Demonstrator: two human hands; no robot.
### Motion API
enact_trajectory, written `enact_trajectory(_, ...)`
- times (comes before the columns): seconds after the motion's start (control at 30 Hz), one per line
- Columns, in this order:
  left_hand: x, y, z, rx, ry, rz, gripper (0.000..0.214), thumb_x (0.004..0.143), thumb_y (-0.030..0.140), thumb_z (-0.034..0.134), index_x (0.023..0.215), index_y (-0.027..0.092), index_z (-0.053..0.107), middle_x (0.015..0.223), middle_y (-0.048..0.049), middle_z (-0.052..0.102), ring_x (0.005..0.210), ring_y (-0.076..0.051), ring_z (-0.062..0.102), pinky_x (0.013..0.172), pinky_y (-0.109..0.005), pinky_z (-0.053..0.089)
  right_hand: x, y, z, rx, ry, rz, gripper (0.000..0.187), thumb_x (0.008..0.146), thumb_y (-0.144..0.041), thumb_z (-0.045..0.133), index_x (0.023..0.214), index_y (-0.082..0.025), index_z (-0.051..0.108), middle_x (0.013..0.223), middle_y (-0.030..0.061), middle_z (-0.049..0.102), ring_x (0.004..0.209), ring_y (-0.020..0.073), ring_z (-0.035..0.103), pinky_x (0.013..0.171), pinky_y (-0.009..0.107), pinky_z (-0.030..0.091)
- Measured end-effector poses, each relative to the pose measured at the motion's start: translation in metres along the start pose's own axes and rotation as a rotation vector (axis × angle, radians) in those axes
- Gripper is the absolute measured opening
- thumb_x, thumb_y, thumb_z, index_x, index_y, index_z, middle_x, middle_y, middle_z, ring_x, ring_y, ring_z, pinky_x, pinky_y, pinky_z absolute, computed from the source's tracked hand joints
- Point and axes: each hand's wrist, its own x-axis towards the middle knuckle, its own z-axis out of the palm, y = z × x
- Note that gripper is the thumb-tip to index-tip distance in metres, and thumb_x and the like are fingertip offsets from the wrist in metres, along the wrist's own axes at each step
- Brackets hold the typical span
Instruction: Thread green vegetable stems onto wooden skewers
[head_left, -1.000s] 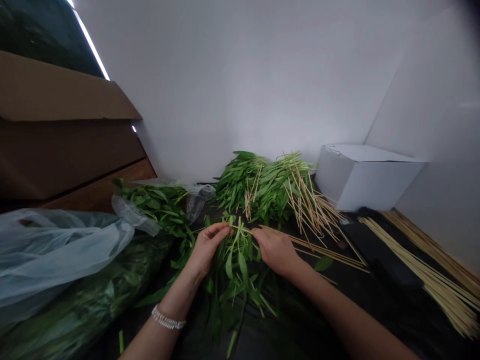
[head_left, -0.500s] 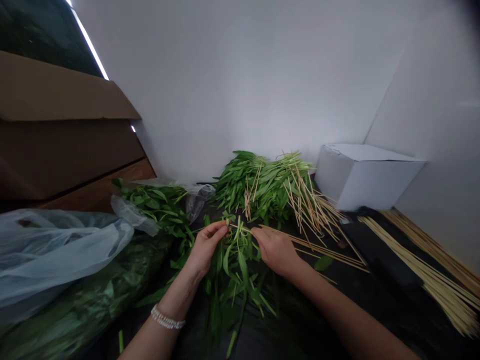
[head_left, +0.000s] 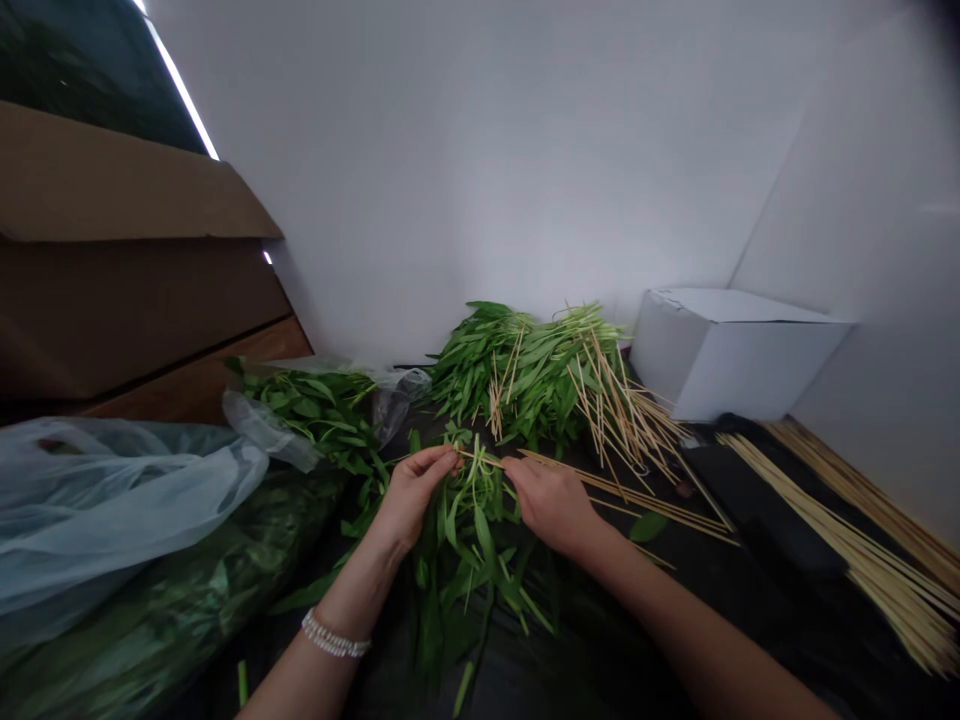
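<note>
The left hand (head_left: 409, 490) and the right hand (head_left: 553, 500) are apart, fingertips of both pinched on 1 thin stick (head_left: 491, 461) bridging the gap between them. Its long axis runs crosswise, dipping slightly towards the right hand. Green leafy stems (head_left: 484, 520) hang across it, leaves pointing down towards the person; whether it pierces them is hard to tell in this dim view. Beyond lies a leafy pile (head_left: 544, 385); outward, a plastic bag (head_left: 150, 500) sits left, a white box (head_left: 757, 370) right.

Both hands (head_left: 409, 492) (head_left: 553, 502) pinch a thin stick (head_left: 492, 460) with leafy green stems (head_left: 482, 520) hanging at it.
</note>
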Motion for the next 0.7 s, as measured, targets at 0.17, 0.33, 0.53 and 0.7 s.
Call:
enact_trajectory(0.17, 0.0002, -0.0002, 0.0002, 0.016, -0.004, 0.003, 0.032, 0.056, 0.031, 0.088, 0.082, 0.015, 0.076, 0.074, -0.0031, 0.074, 0.063, -0.009, 0.063, 0.065, -0.018, 0.05, 0.0001, 0.0001, 0.0004, -0.012, 0.021, -0.015, 0.029, 0.091, -0.011, 0.04, 0.111, -0.017, 0.06, 0.085, 0.004, 0.067, 0.075, 0.0159, 0.062, 0.065, 0.025, 0.039)
enact_trajectory(0.33, 0.0, -0.0001, 0.0, 0.009, 0.01, 0.001, 0.033, 0.056, 0.03, 0.088, 0.083, 0.015, 0.076, 0.074, -0.0035, 0.074, 0.064, -0.01, 0.064, 0.065, -0.018, 0.05, 0.0, -0.0005, -0.0008, -0.016, 0.028, -0.01, 0.029, 0.091, -0.011, 0.041, 0.112, -0.017, 0.06, 0.084, 0.0041, 0.067, 0.074, 0.0157, 0.061, 0.064, 0.025, 0.039)
enact_trajectory(0.53, 0.0005, -0.0006, -0.001, 0.022, 0.01, 0.002, 0.034, 0.056, 0.031, 0.087, 0.083, 0.015, 0.076, 0.074, -0.0042, 0.074, 0.064, -0.011, 0.065, 0.064, -0.021, 0.051, -0.0002, -0.0005, -0.0007, -0.015, 0.02, -0.014, 0.029, 0.092, -0.01, 0.04, 0.112, -0.016, 0.059, 0.084, 0.0042, 0.067, 0.075, 0.0156, 0.06, 0.065, 0.024, 0.038)
enact_trajectory(0.7, 0.0011, -0.0002, -0.001, 0.069, 0.023, 0.041, 0.034, 0.055, 0.034, 0.087, 0.081, 0.016, 0.076, 0.074, -0.0046, 0.074, 0.065, -0.013, 0.066, 0.066, -0.023, 0.051, -0.0001, -0.0011, -0.0022, -0.025, 0.009, -0.006, 0.028, 0.09, -0.01, 0.041, 0.111, -0.017, 0.06, 0.084, 0.0038, 0.067, 0.073, 0.0152, 0.06, 0.063, 0.025, 0.036)
